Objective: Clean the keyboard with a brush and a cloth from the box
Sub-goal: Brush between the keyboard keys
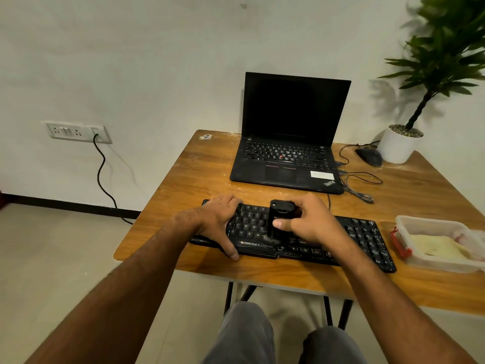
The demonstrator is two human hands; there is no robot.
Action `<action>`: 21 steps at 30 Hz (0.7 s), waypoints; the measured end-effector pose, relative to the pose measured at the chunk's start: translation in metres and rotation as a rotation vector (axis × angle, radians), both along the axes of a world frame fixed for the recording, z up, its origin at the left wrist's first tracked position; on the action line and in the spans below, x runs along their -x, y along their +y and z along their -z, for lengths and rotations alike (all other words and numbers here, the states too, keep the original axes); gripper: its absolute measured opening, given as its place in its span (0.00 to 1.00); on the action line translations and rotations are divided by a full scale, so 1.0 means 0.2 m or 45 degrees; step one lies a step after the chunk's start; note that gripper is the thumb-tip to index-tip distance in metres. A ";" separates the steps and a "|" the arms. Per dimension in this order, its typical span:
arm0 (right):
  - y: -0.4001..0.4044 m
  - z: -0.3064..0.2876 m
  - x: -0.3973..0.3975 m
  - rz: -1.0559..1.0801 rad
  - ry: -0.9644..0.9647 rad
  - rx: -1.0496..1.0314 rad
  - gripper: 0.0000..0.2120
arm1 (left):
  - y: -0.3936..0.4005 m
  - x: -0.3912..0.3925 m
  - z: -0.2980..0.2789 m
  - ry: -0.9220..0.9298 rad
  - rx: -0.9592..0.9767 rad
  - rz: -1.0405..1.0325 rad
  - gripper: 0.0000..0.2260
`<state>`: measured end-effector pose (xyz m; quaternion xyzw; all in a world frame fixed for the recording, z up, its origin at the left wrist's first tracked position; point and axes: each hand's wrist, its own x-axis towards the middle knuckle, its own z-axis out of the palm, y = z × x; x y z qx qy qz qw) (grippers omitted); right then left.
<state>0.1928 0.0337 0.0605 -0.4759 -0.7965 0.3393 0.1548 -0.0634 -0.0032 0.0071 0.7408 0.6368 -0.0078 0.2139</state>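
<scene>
The right hand (308, 222) grips a chunky black brush (278, 219), thumb pressed across its near face and fingers curled round the far side, and holds it upright over the middle of the black keyboard (362, 240); pale bristles show at its lower end, where it meets the keys near the bottom row. The left hand (220, 222) lies flat over the keyboard's left end, fingers straight and spread across the keys with the thumb hooked down over the front edge, pinning the board to the desk (199, 174) without closing round anything. Both forearms reach forward from the bottom of the view, the right wrist bent so the brush stands nearly vertical. From this I judge the brushing step to be under way, somewhere about the middle of the board (how much of the key field has been swept cannot be told, since no dust line shows at this distance). The wiping step looks untouched: a pale yellow cloth (438, 246) lies folded in the clear plastic box (409, 248) at the right end of the desk, just beside the keyboard's number pad, with a red lid clip on the box's near-left side. Further back stand an open laptop (288, 143) with a dark screen, a black mouse (369, 156) with trailing cables, and a potted plant (399, 147) in a white pot.
</scene>
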 end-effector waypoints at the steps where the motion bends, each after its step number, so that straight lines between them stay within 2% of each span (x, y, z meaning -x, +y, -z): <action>1: 0.01 -0.02 -0.01 -0.009 -0.023 -0.034 0.15 | 0.00 0.00 0.00 0.004 0.001 -0.001 0.58; 3: 0.01 -0.04 0.01 0.018 0.015 -0.115 0.17 | 0.00 0.00 0.00 0.007 -0.002 -0.001 0.58; 6: -0.02 0.00 0.04 0.046 0.132 -0.098 0.17 | -0.01 0.00 -0.01 -0.005 -0.008 0.008 0.57; 11: -0.03 0.01 -0.01 -0.033 0.067 -0.016 0.12 | -0.02 -0.01 -0.02 0.020 -0.005 0.019 0.58; 16: -0.07 0.01 0.02 0.026 0.279 -0.001 0.11 | -0.03 -0.01 -0.02 0.057 -0.021 0.028 0.60; 21: -0.14 0.08 0.04 -0.050 0.220 -0.049 0.09 | -0.08 0.01 0.01 0.083 -0.059 -0.034 0.64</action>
